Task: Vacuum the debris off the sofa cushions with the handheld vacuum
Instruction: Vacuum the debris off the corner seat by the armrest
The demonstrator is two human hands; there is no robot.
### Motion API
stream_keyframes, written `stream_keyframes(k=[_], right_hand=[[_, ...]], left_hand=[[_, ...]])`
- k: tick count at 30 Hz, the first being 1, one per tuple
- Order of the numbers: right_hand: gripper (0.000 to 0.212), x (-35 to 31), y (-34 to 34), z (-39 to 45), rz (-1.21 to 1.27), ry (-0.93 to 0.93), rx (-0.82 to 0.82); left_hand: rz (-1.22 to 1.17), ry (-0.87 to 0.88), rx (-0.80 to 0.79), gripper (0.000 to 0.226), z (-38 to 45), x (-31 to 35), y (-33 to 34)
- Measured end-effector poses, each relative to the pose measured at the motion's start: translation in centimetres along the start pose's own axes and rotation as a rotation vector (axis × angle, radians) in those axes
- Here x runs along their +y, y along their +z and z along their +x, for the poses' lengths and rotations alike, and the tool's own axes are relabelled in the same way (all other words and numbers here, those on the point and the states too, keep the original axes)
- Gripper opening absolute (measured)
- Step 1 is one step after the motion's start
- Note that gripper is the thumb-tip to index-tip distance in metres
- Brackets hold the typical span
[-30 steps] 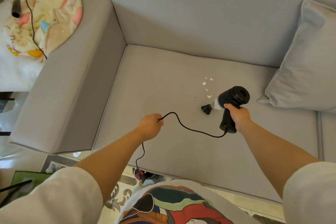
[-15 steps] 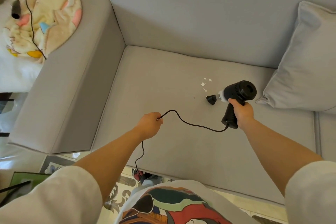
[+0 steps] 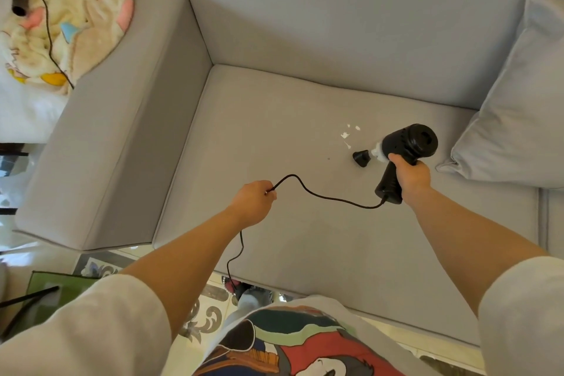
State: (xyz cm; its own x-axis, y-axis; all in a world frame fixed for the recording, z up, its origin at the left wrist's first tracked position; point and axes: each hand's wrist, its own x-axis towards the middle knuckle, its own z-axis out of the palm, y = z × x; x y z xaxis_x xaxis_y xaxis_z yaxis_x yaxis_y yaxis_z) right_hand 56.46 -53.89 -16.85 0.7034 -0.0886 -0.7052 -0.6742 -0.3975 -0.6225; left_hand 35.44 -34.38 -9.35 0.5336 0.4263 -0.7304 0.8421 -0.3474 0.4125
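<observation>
A black handheld vacuum (image 3: 407, 143) is held over the grey seat cushion (image 3: 274, 131), its nozzle (image 3: 361, 158) pointing left and down. My right hand (image 3: 410, 175) grips its pistol handle. A few white scraps of debris (image 3: 348, 134) lie on the cushion just above and left of the nozzle, a small gap away. The black power cord (image 3: 320, 197) runs from the handle's base to my left hand (image 3: 254, 201), which holds it in a fist, then drops over the sofa's front edge to the floor.
A grey throw pillow (image 3: 518, 94) leans at the right, close to the vacuum's rear. The sofa's wide left armrest (image 3: 116, 137) carries a pastel plush blanket (image 3: 70, 15) with a thin black cable across it. Patterned floor tiles and a green mat (image 3: 55, 293) lie below.
The vacuum moved up and right from one second ago, then its nozzle dropped slightly back toward the cushion. One scrap near the nozzle is gone. My left hand stays on the cord.
</observation>
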Motion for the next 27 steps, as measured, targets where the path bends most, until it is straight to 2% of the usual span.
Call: stream_keyframes(k=[6, 11, 24, 27], right_hand=[[0.048, -0.7, -0.9, 0.4, -0.019, 0.012, -0.033], [0.039, -1.6, -0.7, 0.7, 0.027, -0.019, -0.045], [0.046, -2.2, 2.0, 1.3, -0.045, -0.039, -0.108], [0.047, -2.3, 2.2, 1.4, -0.061, -0.07, -0.067]], left_hand=[[0.011, 0.003, -0.01, 0.03, 0.3, 0.4, 0.5], [-0.003, -0.004, 0.007, 0.03, 0.7, 0.8, 0.4], [-0.073, -0.052, 0.028, 0.026, 1.5, -0.4, -1.0], [-0.079, -0.056, 0.024, 0.022, 1.8, -0.4, -1.1]])
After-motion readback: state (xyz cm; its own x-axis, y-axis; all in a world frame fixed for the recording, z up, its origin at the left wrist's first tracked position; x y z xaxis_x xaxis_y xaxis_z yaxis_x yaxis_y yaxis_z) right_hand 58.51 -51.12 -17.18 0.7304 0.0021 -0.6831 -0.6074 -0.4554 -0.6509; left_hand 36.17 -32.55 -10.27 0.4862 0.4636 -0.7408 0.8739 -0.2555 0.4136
